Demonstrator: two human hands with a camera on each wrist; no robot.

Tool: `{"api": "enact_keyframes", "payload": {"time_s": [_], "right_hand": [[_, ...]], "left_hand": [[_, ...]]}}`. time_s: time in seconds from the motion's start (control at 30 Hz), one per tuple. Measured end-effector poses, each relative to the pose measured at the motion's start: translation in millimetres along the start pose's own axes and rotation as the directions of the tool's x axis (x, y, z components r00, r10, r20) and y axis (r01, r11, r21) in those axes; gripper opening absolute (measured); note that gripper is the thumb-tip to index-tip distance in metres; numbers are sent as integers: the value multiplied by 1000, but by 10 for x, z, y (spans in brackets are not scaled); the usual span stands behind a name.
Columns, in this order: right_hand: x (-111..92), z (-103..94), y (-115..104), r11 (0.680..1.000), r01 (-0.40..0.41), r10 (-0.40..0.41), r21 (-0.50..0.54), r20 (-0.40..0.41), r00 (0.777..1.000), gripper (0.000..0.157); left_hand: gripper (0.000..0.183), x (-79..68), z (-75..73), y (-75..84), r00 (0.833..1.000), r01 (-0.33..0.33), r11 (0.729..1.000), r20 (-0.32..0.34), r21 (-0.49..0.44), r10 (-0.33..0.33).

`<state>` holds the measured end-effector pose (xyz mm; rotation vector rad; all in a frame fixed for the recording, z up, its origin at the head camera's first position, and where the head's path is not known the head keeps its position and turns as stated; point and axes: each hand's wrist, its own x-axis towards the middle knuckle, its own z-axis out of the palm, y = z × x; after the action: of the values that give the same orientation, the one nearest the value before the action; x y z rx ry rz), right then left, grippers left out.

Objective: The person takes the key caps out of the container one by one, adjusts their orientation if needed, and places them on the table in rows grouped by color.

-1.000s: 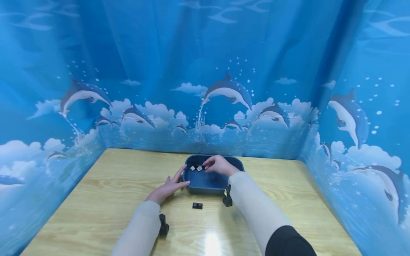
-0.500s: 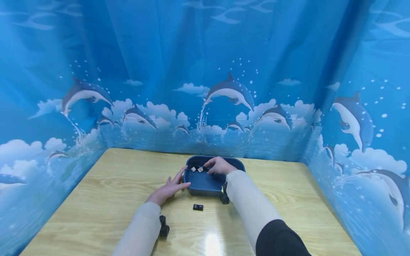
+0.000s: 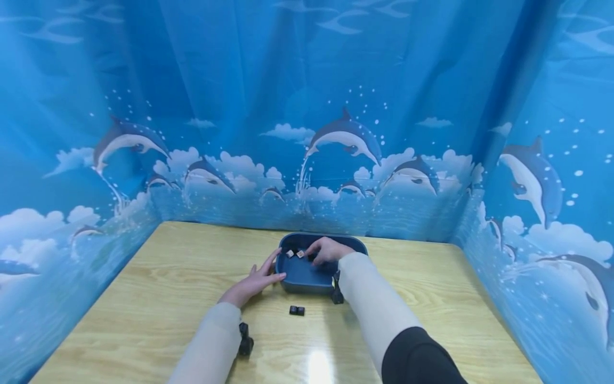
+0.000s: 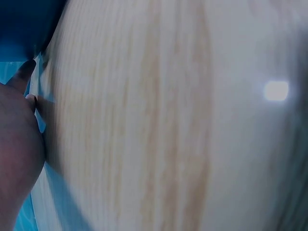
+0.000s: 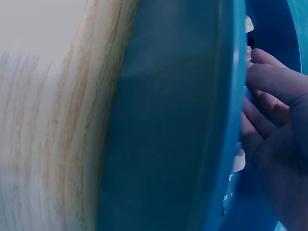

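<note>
A dark blue rectangular bin (image 3: 298, 288) stands toward the table's back. My left hand (image 3: 251, 282) rests at its left side, thumb and fingers spread and mostly straight against the rim. Inside the bin, small pale-faced blocks (image 3: 290, 253) lie near the back left. My right hand (image 3: 330, 249) reaches down into the bin beside a second pale block (image 3: 300, 254). In the right wrist view its thumb and fingers (image 5: 274, 79) bend toward a small pinkish-marked block (image 5: 249, 52). The bin's near wall hides the fingertips, so I cannot tell whether they hold anything.
Two small black blocks (image 3: 297, 310) sit side by side on the wooden table (image 3: 192, 266), in front of the bin. A blue dolphin-print curtain (image 3: 240, 133) surrounds the table at the back and sides. Black wrist cameras (image 3: 245, 340) hang at the sleeves.
The right hand has moved slightly to the right and lower into the bin, away from the pale blocks. The left hand keeps its place at the rim. The view has shifted a little.
</note>
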<state>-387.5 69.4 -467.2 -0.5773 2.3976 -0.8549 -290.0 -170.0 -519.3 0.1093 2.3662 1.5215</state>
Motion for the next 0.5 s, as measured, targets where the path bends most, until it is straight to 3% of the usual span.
{"api": "enact_keyframes", "payload": {"time_s": [0.17,0.33,0.5], "right_hand": [[-56,-8,-51,996,-21,28,-92,70,997,39],[-86,-14,-31,997,-52,59,-52,143,988,42],[-76,-27,42,998,-65,62,15,148,987,37]], "left_hand": [[82,3,-6,-1,1000,-15,1000,1,-5,15],[81,1,-3,3,1000,-24,1000,8,-1,24],[81,-4,1,-1,1000,-12,1000,4,-5,12]]}}
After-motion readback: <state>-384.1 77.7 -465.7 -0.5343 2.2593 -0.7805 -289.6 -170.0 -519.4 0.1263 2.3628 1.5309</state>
